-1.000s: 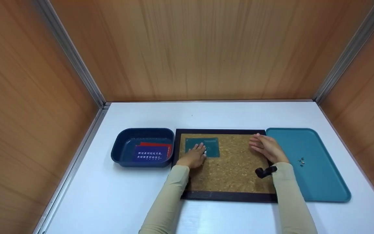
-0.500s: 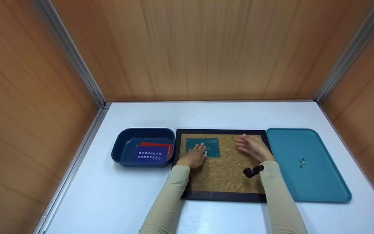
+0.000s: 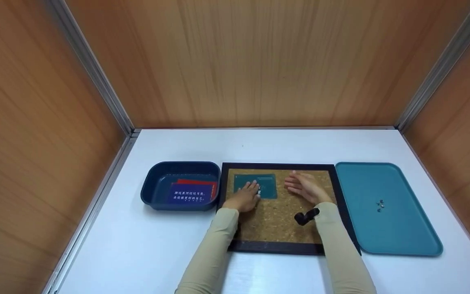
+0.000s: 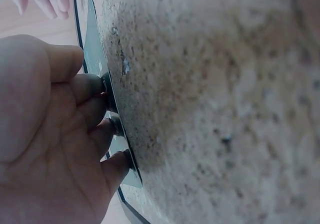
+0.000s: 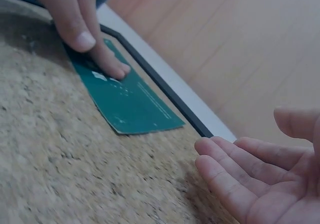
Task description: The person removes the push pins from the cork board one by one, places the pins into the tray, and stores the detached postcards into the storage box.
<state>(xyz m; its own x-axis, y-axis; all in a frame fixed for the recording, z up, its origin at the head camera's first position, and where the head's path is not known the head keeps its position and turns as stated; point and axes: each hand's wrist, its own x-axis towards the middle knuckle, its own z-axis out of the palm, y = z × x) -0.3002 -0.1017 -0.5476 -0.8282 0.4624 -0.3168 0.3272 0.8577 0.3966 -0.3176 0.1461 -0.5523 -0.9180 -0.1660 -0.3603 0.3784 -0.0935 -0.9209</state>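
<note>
A dark green card [image 3: 267,185] with white print lies on the upper left of a black-framed cork board [image 3: 276,228]. My left hand [image 3: 242,197] rests on the card with its fingers spread, and the fingertips press its surface in the left wrist view. To the right of the card, my right hand [image 3: 306,188] hovers close over the cork, palm turned toward the left. In the right wrist view its fingers [image 5: 250,169] are loosely extended, the thumb stands apart, and nothing shows between them. Part of the card is hidden under the left hand.
Left of the board stands a dark blue bin [image 3: 150,203] holding a blue card [image 3: 190,192] with white writing over a red card [image 3: 194,181]. On the right, a teal tray [image 3: 398,232] carries several tiny shiny pieces [image 3: 380,206]. Wooden panels [image 3: 259,65] enclose the white table.
My right hand has moved left across the board, from its right edge toward the green card. The left hand has stayed on the card.
</note>
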